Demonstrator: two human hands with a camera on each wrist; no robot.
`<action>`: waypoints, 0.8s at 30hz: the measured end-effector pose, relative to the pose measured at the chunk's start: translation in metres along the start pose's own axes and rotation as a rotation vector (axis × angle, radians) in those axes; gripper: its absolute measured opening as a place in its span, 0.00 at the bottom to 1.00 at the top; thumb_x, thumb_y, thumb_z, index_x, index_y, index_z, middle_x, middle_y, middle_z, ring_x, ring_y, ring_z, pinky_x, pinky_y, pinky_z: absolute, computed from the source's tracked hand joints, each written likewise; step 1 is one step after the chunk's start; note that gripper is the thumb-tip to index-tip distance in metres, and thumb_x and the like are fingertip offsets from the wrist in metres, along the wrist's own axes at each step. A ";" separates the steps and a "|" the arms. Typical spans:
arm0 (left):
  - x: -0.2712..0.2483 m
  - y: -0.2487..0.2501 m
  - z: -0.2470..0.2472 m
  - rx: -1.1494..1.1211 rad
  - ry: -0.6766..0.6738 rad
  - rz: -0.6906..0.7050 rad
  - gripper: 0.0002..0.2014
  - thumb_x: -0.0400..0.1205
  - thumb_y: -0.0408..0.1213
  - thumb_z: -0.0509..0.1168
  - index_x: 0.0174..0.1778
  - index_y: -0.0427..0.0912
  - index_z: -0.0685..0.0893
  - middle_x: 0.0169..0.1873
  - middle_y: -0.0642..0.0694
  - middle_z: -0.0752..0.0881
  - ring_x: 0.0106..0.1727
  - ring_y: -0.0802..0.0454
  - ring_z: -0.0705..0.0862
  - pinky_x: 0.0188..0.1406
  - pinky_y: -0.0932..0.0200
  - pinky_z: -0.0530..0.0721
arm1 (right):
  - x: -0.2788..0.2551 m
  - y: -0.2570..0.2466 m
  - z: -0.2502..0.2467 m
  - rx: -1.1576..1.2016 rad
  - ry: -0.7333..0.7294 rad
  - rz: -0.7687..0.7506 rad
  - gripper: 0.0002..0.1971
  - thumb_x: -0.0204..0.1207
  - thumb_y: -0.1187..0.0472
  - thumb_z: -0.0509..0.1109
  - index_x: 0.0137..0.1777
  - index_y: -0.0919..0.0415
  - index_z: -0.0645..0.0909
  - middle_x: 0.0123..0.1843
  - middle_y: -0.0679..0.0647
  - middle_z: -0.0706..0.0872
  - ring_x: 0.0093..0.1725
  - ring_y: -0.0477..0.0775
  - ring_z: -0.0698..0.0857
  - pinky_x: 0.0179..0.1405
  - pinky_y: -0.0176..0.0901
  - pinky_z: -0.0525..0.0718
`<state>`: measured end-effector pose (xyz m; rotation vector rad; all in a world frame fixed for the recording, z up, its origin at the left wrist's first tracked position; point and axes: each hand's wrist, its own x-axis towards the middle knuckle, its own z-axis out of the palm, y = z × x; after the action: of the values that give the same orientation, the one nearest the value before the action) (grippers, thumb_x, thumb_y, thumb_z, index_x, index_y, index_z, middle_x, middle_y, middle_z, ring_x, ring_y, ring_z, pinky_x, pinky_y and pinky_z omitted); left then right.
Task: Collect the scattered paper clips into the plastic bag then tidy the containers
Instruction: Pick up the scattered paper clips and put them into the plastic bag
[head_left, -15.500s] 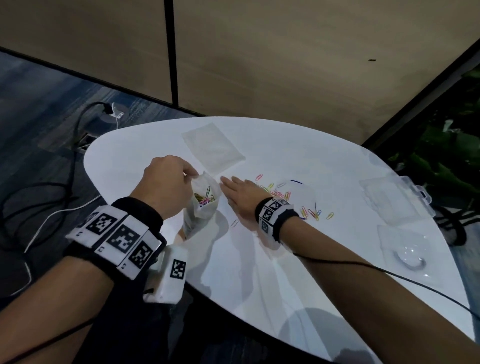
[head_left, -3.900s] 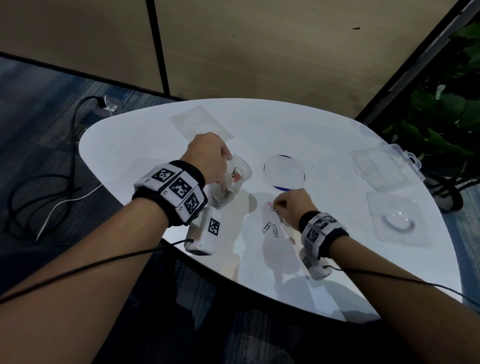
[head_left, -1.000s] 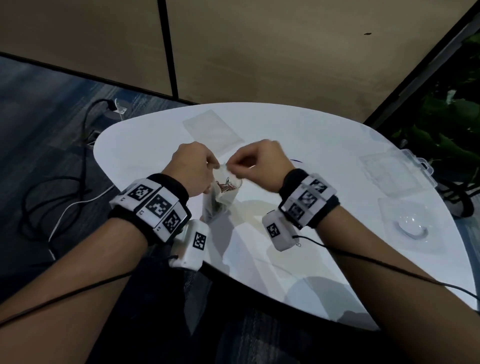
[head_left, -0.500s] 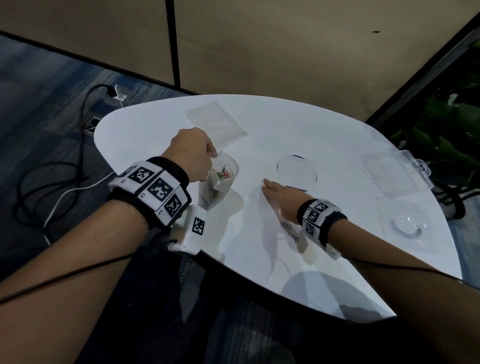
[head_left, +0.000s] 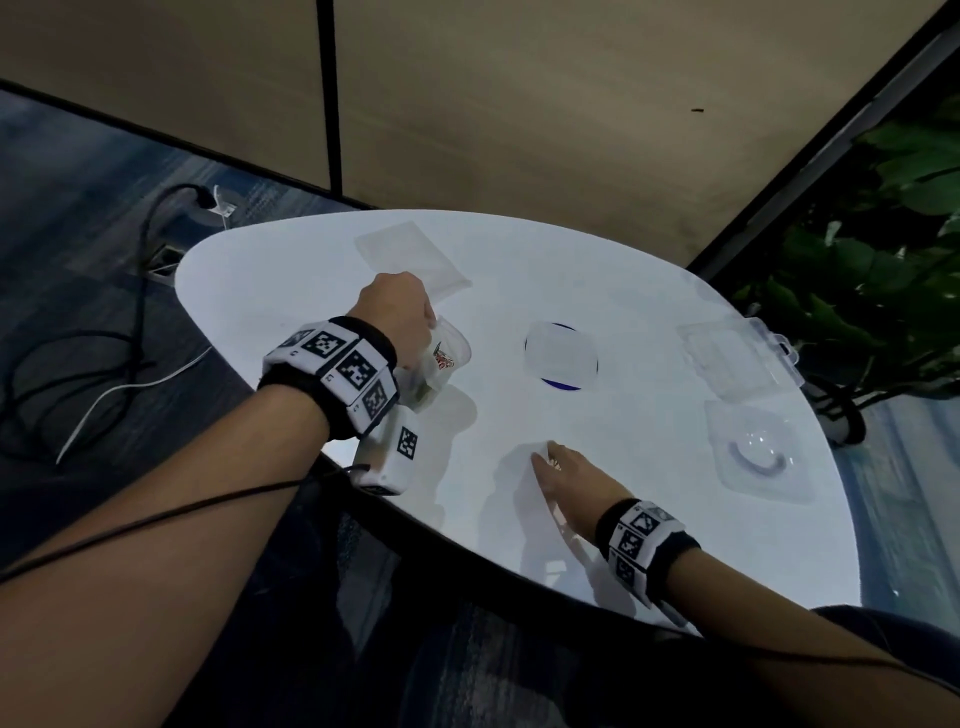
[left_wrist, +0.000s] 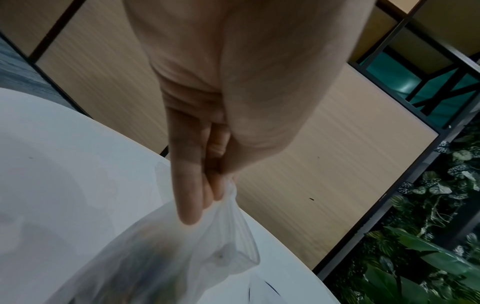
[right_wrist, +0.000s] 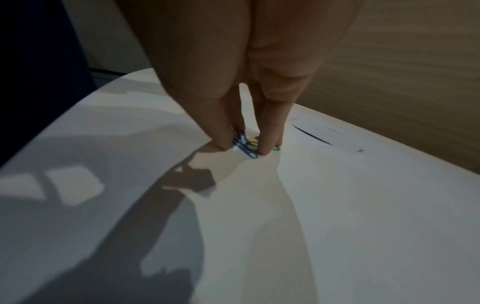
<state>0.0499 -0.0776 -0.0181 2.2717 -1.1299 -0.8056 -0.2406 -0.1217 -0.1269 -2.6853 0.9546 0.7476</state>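
Note:
My left hand (head_left: 396, 318) holds up a clear plastic bag (head_left: 448, 358) by its rim at the left middle of the white table (head_left: 597, 270); coloured clips show inside it. In the left wrist view my fingers (left_wrist: 205, 195) pinch the bag's (left_wrist: 207, 246) gathered edge. My right hand (head_left: 549, 457) reaches low over the near part of the table. The right wrist view shows my right hand (right_wrist: 242, 148) with thumb and a fingertip pinching blue, yellow and green paper clips (right_wrist: 247, 152) that lie on the table.
A round clear lid with a blue rim (head_left: 561, 356) lies mid-table. A flat plastic bag (head_left: 410, 257) lies at the far side. A clear hinged box (head_left: 737, 358) and a clear square tray (head_left: 758, 460) sit on the right. Cables lie on the floor at left.
A second ago my right hand was at the bag's mouth; it has since dropped to the table and drawn toward the near edge onto the clips. My left hand keeps hold of the bag.

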 end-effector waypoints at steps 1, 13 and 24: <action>0.000 0.001 0.001 0.004 -0.003 0.003 0.11 0.79 0.23 0.65 0.51 0.37 0.90 0.46 0.38 0.90 0.49 0.38 0.91 0.53 0.47 0.92 | 0.000 0.000 0.003 -0.008 0.011 0.003 0.37 0.76 0.72 0.67 0.84 0.66 0.55 0.83 0.69 0.59 0.80 0.65 0.65 0.77 0.50 0.70; 0.004 0.001 0.007 -0.009 -0.006 0.023 0.10 0.81 0.25 0.65 0.52 0.38 0.90 0.49 0.38 0.90 0.51 0.38 0.91 0.56 0.47 0.90 | 0.021 0.014 0.017 0.029 0.242 0.013 0.09 0.66 0.75 0.74 0.31 0.62 0.83 0.35 0.54 0.79 0.30 0.55 0.78 0.26 0.45 0.82; 0.007 0.001 0.012 -0.015 0.005 0.024 0.11 0.81 0.24 0.63 0.49 0.37 0.90 0.34 0.46 0.87 0.50 0.38 0.91 0.56 0.47 0.91 | 0.018 0.012 0.003 -0.062 0.110 -0.040 0.13 0.70 0.77 0.61 0.47 0.66 0.84 0.50 0.59 0.80 0.47 0.61 0.82 0.45 0.51 0.83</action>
<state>0.0445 -0.0862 -0.0280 2.2422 -1.1425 -0.7962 -0.2373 -0.1395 -0.1392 -2.8164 0.9137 0.6370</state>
